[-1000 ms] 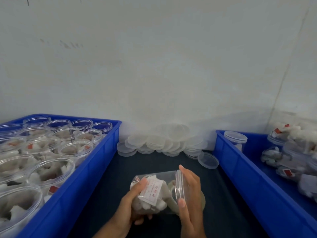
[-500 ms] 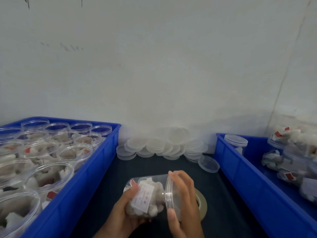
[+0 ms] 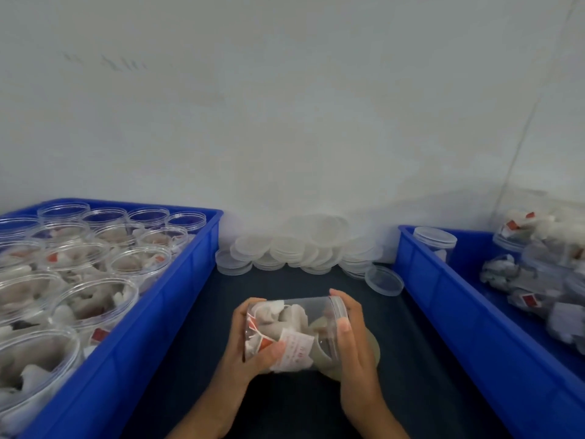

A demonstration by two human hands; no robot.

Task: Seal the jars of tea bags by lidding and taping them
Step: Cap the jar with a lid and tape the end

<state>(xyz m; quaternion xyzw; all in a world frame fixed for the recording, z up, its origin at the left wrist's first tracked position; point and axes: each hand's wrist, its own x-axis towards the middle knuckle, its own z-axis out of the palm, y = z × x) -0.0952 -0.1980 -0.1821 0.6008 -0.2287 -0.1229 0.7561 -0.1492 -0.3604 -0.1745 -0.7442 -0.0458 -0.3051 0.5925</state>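
your left hand (image 3: 250, 343) grips the jar (image 3: 291, 334) sideways above the dark table (image 3: 411, 359); your right hand (image 3: 351, 340) curls round its lid (image 3: 337, 315). if the lid seats crooked, tea bags could spill.

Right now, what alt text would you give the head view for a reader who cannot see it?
Two hands hold a clear jar of tea bags on its side over a dark table: the left hand grips its base, the right hand cups its lid. Blue crates of open jars and lidded jars flank it, loose lids stacked behind.
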